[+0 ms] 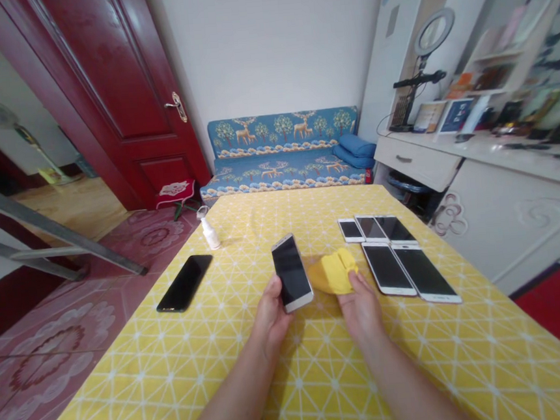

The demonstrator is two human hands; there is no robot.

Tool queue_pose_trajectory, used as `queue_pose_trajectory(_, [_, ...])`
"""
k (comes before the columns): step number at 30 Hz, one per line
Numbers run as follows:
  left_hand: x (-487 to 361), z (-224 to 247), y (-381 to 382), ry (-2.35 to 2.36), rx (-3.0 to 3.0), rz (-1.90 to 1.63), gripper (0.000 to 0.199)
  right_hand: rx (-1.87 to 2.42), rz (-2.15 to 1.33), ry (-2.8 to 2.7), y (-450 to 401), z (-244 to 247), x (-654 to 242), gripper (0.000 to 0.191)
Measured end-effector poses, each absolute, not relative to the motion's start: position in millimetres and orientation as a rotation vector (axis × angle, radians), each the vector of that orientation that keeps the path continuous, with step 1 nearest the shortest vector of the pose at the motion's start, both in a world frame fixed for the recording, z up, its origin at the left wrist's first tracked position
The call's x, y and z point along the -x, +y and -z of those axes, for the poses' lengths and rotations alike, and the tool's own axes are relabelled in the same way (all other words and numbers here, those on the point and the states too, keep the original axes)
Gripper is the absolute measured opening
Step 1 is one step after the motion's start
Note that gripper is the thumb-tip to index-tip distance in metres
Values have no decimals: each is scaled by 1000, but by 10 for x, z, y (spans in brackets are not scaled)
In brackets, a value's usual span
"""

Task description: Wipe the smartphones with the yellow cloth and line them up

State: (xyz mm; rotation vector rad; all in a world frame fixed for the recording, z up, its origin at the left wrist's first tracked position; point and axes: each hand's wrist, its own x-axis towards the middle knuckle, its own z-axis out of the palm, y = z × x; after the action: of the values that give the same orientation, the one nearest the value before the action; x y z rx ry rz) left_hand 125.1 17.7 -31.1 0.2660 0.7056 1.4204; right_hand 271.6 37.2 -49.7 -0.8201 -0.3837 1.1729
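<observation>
My left hand [270, 319] grips a silver-framed smartphone [292, 272] upright by its lower edge, with the dark screen facing me. A crumpled yellow cloth [333, 272] is pinched in my right hand [361, 311], right next to that phone. To the right lies a group of several white and silver smartphones [397, 265], screens up, on the yellow patterned tablecloth [215, 366]. A black smartphone [184, 283] lies apart on the left. Behind it stands a small white spray bottle [210, 229].
The table's left edge borders a pink patterned floor. A blue deer-print sofa [283, 164] stands beyond the far edge. A white drawer desk [417, 162] with a ring light [434, 32] is at the right, and a red door [117, 93] at the left.
</observation>
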Motion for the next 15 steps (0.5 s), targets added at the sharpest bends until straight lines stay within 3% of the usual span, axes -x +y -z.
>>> queue_pose_trajectory(4, [-1303,319,177,612,-391,-1340,29,808,-1046,-706,174,401,-2613,42])
queue_pose_trajectory(8, [-1288,396,104,648,-401,-1335,23,783,-953,-1502,-179,323,-2390,40])
queue_pose_trajectory(11, [-1279,506,-69,675,-366,-1396,40,697,-716,-2041,-304,276,-2270,45])
queue_pose_trajectory(15, [-1533,557,-272,643,-404,-1619,57,760,-487,-2301,-276,253,-2234,52])
